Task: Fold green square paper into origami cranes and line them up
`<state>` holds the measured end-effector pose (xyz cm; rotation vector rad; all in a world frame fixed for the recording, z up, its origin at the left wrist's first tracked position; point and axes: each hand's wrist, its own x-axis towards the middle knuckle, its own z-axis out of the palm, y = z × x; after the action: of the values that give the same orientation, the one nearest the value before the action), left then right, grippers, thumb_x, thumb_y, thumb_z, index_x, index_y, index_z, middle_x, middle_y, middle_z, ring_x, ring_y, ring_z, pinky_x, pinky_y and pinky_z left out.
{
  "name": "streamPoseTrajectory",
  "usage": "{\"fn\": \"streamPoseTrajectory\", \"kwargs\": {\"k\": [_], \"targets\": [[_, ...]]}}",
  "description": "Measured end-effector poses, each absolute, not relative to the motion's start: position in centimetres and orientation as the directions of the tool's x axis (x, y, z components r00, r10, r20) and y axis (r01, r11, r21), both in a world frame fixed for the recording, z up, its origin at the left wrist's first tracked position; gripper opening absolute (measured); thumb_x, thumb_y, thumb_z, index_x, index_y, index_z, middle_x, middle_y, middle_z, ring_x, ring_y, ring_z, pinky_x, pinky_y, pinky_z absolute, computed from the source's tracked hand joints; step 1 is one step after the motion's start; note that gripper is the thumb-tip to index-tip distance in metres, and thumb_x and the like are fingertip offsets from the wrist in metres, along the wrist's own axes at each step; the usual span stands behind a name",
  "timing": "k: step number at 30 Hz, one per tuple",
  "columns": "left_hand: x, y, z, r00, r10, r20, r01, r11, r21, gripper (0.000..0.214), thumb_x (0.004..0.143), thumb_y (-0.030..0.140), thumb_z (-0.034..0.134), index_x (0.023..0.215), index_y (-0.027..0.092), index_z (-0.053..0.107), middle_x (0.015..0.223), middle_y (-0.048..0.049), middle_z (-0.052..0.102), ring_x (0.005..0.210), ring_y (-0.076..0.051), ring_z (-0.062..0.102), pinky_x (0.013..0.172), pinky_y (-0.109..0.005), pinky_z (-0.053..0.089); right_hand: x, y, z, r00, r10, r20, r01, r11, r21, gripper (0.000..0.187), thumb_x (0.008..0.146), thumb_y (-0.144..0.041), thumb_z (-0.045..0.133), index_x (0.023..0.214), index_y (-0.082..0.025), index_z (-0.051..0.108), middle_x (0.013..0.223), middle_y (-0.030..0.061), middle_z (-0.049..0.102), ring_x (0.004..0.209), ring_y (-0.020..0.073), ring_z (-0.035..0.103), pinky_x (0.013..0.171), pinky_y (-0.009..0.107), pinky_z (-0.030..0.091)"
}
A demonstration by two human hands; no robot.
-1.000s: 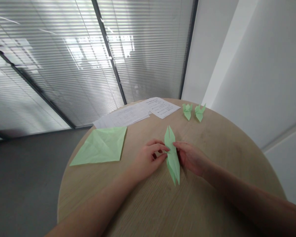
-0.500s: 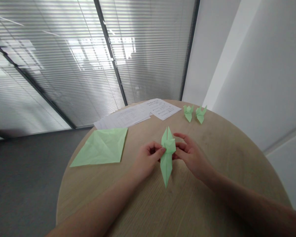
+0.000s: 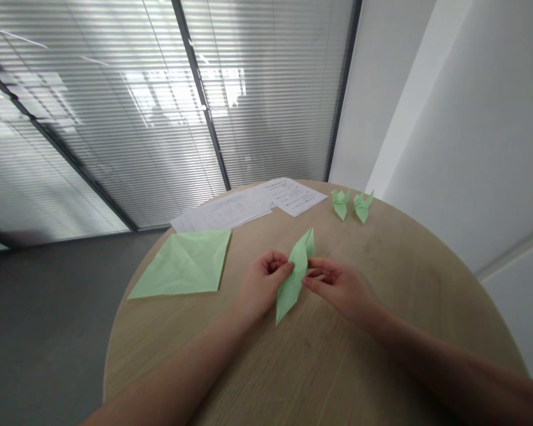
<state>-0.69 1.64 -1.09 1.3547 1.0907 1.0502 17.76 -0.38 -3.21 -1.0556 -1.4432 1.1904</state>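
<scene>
A long, narrow folded piece of light green paper is held between my two hands, slanted with its lower tip toward the left. My left hand pinches its left edge with curled fingers. My right hand pinches its right edge near the middle. Both hands hover just over the round wooden table.
A creased square sheet of green paper lies flat at the table's left. White printed sheets lie at the far edge. Two small folded green paper figures stand at the far right. Glass walls with blinds rise behind the table.
The folded paper has swung round: its lower tip pointed right, then straight down, and now points left. Both hands shifted their grip on it.
</scene>
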Motion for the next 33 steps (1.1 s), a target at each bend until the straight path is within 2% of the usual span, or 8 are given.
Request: {"fn": "streamPoseTrajectory", "kwargs": {"k": [5, 8, 13, 18, 22, 25, 27, 33], "targets": [[-0.7, 1.4, -0.7, 0.209, 0.974, 0.091, 0.145, -0.123, 0.982, 0.020, 0.078, 0.034, 0.072, 0.078, 0.017, 0.061, 0.067, 0.0024, 0.058, 0.060, -0.011, 0.052, 0.055, -0.023, 0.038, 17.7, -0.4, -3.2, -0.099, 0.981, 0.167, 0.102, 0.177, -0.979, 0.015, 0.080, -0.037, 0.073, 0.083, -0.022, 0.077, 0.076, 0.0032, 0.074, 0.064, 0.0181, 0.064, 0.061, 0.032, 0.051], [-0.7, 1.3, -0.6, 0.203, 0.970, 0.134, 0.157, -0.167, 0.973, 0.018, 0.077, 0.032, 0.071, 0.080, 0.017, 0.061, 0.067, 0.0028, 0.057, 0.061, -0.011, 0.052, 0.056, -0.023, 0.038, 17.8, -0.3, -3.2, -0.095, 0.981, 0.167, 0.108, 0.177, -0.978, 0.014, 0.080, -0.035, 0.072, 0.080, -0.022, 0.075, 0.074, 0.0031, 0.072, 0.064, 0.0184, 0.062, 0.061, 0.033, 0.050], [-0.7, 1.5, -0.6, 0.292, 0.953, 0.082, 0.084, -0.111, 0.990, 0.043, 0.080, 0.037, 0.071, 0.117, 0.016, 0.064, 0.069, 0.0019, 0.063, 0.061, -0.014, 0.056, 0.057, -0.024, 0.040, 17.7, -0.2, -2.9, -0.107, 0.978, 0.179, 0.050, 0.185, -0.982, 0.017, 0.079, -0.032, 0.072, 0.092, -0.022, 0.070, 0.080, 0.0026, 0.072, 0.068, 0.0177, 0.063, 0.061, 0.031, 0.050], [-0.9, 1.6, -0.7, 0.352, 0.932, 0.088, 0.171, -0.157, 0.973, 0.031, 0.088, 0.043, 0.062, 0.088, 0.015, 0.076, 0.077, -0.0031, 0.068, 0.067, -0.015, 0.056, 0.062, -0.026, 0.041, 17.5, -0.3, -2.5, -0.107, 0.992, 0.073, -0.082, 0.065, -0.995, 0.036, 0.075, -0.034, 0.077, 0.100, -0.024, 0.054, 0.063, -0.0044, 0.066, 0.055, 0.0155, 0.060, 0.054, 0.029, 0.050], [-1.0, 1.6, -0.6, 0.347, 0.935, 0.074, 0.225, -0.159, 0.961, 0.032, 0.088, 0.043, 0.059, 0.081, 0.015, 0.074, 0.065, 0.0000, 0.060, 0.060, -0.014, 0.050, 0.058, -0.026, 0.039, 17.5, -0.2, -2.3, -0.111, 0.994, 0.022, -0.117, 0.009, -0.993, 0.051, 0.074, -0.041, 0.078, 0.116, -0.022, 0.058, 0.065, -0.0030, 0.068, 0.057, 0.0161, 0.061, 0.053, 0.028, 0.050], [-1.0, 1.6, -0.6, 0.355, 0.932, 0.071, 0.239, -0.164, 0.957, 0.032, 0.088, 0.043, 0.057, 0.077, 0.016, 0.071, 0.062, 0.0012, 0.056, 0.058, -0.014, 0.048, 0.056, -0.025, 0.038, 17.6, -0.2, -2.3, -0.146, 0.989, 0.008, -0.093, -0.006, -0.996, 0.034, 0.075, -0.048, 0.076, 0.091, -0.019, 0.071, 0.067, 0.0000, 0.067, 0.059, 0.0149, 0.060, 0.053, 0.027, 0.050], [-0.9, 1.6, -0.6, 0.363, 0.930, 0.065, 0.242, -0.161, 0.957, 0.032, 0.088, 0.044, 0.057, 0.076, 0.016, 0.070, 0.061, 0.0016, 0.055, 0.057, -0.013, 0.047, 0.056, -0.025, 0.037, 17.6, -0.2, -2.3, -0.152, 0.988, -0.008, -0.081, -0.020, -0.997, 0.033, 0.076, -0.051, 0.076, 0.076, -0.019, 0.070, 0.065, 0.0002, 0.065, 0.058, 0.0137, 0.059, 0.054, 0.027, 0.050], [-0.8, 1.3, 0.0, 0.378, 0.925, 0.020, 0.207, -0.106, 0.973, 0.032, 0.085, 0.044, 0.059, 0.076, 0.016, 0.072, 0.065, -0.0006, 0.061, 0.059, -0.014, 0.051, 0.058, -0.026, 0.040, 17.7, -0.7, -2.0, -0.158, 0.987, -0.042, -0.134, -0.063, -0.989, 0.038, 0.072, -0.055, 0.080, 0.069, -0.019, 0.068, 0.064, 0.0009, 0.066, 0.059, 0.0141, 0.060, 0.055, 0.026, 0.049]]}}
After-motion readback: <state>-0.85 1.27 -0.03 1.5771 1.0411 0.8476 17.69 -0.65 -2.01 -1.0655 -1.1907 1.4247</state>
